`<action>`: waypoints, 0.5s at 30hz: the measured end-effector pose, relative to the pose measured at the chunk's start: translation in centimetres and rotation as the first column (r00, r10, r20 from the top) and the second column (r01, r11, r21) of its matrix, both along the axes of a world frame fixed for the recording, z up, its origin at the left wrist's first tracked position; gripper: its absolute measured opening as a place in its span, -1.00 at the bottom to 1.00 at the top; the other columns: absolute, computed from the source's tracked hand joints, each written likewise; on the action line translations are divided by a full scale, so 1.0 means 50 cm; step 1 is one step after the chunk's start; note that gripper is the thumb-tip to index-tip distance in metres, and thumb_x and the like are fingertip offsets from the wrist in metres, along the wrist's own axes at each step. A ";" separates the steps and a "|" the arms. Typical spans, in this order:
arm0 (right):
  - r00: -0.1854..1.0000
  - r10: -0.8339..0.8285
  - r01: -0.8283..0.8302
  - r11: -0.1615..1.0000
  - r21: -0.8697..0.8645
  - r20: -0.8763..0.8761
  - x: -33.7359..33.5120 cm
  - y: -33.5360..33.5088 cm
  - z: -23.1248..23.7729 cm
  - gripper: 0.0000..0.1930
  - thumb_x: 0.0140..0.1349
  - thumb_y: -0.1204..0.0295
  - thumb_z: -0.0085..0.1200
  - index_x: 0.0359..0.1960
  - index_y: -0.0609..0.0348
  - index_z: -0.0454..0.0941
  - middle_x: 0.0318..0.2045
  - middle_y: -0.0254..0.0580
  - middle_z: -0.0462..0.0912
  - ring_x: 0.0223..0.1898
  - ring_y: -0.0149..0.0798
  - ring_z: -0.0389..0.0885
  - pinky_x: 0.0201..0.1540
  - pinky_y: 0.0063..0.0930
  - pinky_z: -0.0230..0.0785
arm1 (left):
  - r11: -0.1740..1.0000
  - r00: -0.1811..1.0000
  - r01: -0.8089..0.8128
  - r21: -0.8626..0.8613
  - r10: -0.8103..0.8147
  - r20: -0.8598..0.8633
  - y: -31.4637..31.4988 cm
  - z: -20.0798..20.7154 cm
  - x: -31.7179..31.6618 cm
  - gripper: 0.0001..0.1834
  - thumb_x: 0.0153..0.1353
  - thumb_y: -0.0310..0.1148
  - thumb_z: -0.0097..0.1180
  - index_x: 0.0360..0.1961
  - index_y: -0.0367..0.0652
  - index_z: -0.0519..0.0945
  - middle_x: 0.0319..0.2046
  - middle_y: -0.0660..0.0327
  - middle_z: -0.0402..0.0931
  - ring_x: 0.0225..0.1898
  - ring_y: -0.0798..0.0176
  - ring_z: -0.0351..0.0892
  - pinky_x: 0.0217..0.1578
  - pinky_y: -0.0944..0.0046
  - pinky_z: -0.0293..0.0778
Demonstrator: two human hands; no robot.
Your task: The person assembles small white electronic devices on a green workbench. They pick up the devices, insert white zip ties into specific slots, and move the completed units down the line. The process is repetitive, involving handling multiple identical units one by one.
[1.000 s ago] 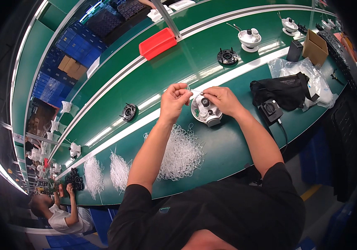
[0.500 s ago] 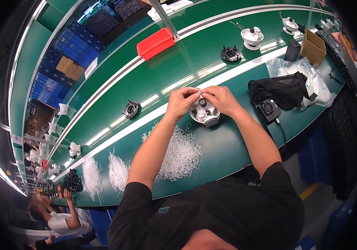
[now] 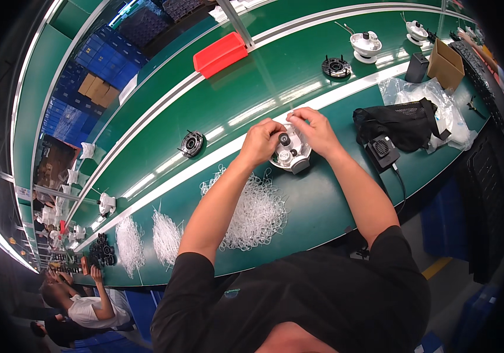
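A round white plastic assembly (image 3: 290, 154) with black and white knobs on top rests on the green bench. My left hand (image 3: 262, 142) closes on its left side, fingers curled at the rim. My right hand (image 3: 314, 130) covers its upper right edge, fingertips pinched together over the top. Just below my left forearm lies a loose heap of clear thin plastic ties (image 3: 256, 213).
Black round parts (image 3: 191, 143) (image 3: 336, 66) and a white assembly (image 3: 365, 43) ride the green conveyor. A red bin (image 3: 220, 54) sits behind. A black mesh cloth (image 3: 402, 122), plastic bag (image 3: 440, 100), black device (image 3: 382, 149) and cardboard box (image 3: 445, 63) lie right. Other workers (image 3: 90, 306) sit far left.
The white assembly and both hands have stayed together; my left hand has come down from a raised pinch onto the assembly's left side. The parts on the conveyor have drifted slightly.
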State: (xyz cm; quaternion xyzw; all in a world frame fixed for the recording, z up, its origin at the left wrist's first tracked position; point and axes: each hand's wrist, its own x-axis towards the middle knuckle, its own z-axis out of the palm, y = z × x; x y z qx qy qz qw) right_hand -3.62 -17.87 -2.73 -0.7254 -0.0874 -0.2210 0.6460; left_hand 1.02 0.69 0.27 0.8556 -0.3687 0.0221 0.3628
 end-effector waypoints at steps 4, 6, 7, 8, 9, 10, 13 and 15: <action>0.929 0.218 -0.042 0.864 0.501 -0.298 0.005 -0.014 -0.020 -0.77 0.42 0.33 0.00 -0.21 0.23 0.61 -0.33 -0.38 0.62 -0.28 -0.49 0.48 -0.17 -0.58 0.35 | 0.995 0.988 0.030 0.092 -0.043 0.150 -0.002 0.006 -0.004 -0.79 -0.04 -0.63 0.18 -0.34 -0.18 0.68 -0.39 0.10 0.56 -0.33 -0.01 0.60 -0.30 0.12 0.50; 0.912 0.245 0.002 0.799 0.601 -0.328 0.002 -0.017 -0.018 -0.72 0.47 0.29 -0.08 -0.21 0.23 0.59 -0.44 -0.45 0.53 -0.40 -0.53 0.39 -0.28 -0.61 0.26 | 0.994 0.985 0.013 0.108 -0.032 0.172 -0.005 0.006 -0.005 -0.78 -0.06 -0.64 0.17 -0.35 -0.18 0.67 -0.39 0.09 0.55 -0.32 -0.03 0.60 -0.30 0.11 0.50; 0.921 0.223 -0.030 0.858 0.513 -0.319 0.002 -0.019 -0.018 -0.75 0.44 0.30 -0.05 -0.22 0.23 0.60 -0.46 -0.44 0.52 -0.41 -0.51 0.40 -0.28 -0.59 0.27 | 0.994 0.983 0.004 0.111 -0.024 0.179 -0.006 0.004 -0.006 -0.79 -0.06 -0.64 0.18 -0.35 -0.17 0.67 -0.39 0.09 0.55 -0.32 -0.03 0.60 -0.30 0.10 0.50; 0.930 0.202 -0.059 0.907 0.418 -0.308 0.003 -0.021 -0.020 -0.77 0.42 0.31 -0.01 -0.23 0.22 0.60 -0.48 -0.42 0.50 -0.42 -0.48 0.41 -0.29 -0.57 0.28 | 0.994 0.982 -0.005 0.114 -0.017 0.187 -0.007 0.002 -0.007 -0.79 -0.06 -0.63 0.18 -0.36 -0.17 0.67 -0.39 0.08 0.55 -0.32 -0.03 0.60 -0.30 0.10 0.50; 0.937 0.185 -0.086 0.944 0.318 -0.295 0.001 -0.019 -0.012 -0.78 0.39 0.32 0.03 -0.24 0.21 0.61 -0.50 -0.40 0.49 -0.42 -0.46 0.42 -0.29 -0.55 0.28 | 0.995 0.981 -0.005 0.103 -0.016 0.195 -0.006 0.000 -0.007 -0.80 -0.06 -0.63 0.19 -0.36 -0.18 0.67 -0.40 0.08 0.55 -0.33 -0.03 0.60 -0.30 0.10 0.50; 0.967 0.100 -0.084 0.993 0.080 -0.234 -0.005 -0.016 -0.004 -0.80 0.34 0.32 0.07 -0.26 0.20 0.62 -0.51 -0.34 0.50 -0.45 -0.38 0.44 -0.32 -0.48 0.30 | 0.996 0.979 -0.005 0.092 -0.014 0.204 -0.005 -0.002 -0.008 -0.80 -0.05 -0.63 0.19 -0.36 -0.19 0.67 -0.40 0.08 0.55 -0.33 -0.04 0.60 -0.31 0.10 0.50; 0.999 -0.011 -0.011 0.918 -0.398 -0.052 -0.026 -0.010 0.026 -0.85 0.20 0.34 0.19 -0.31 0.15 0.64 -0.51 -0.18 0.53 -0.47 -0.15 0.50 -0.36 -0.29 0.35 | 0.998 0.983 -0.035 0.046 0.026 0.183 -0.003 -0.007 -0.009 -0.82 -0.03 -0.61 0.20 -0.35 -0.21 0.66 -0.40 0.07 0.55 -0.34 -0.04 0.60 -0.31 0.10 0.50; 0.999 -0.005 -0.014 0.910 -0.414 -0.045 -0.028 -0.008 0.032 -0.86 0.11 0.37 0.25 -0.33 0.13 0.65 -0.48 -0.12 0.54 -0.42 -0.04 0.52 -0.31 -0.21 0.38 | 0.998 0.985 -0.056 0.026 0.050 0.167 -0.002 -0.007 -0.011 -0.84 -0.01 -0.61 0.21 -0.35 -0.22 0.66 -0.40 0.06 0.56 -0.34 -0.05 0.60 -0.31 0.11 0.50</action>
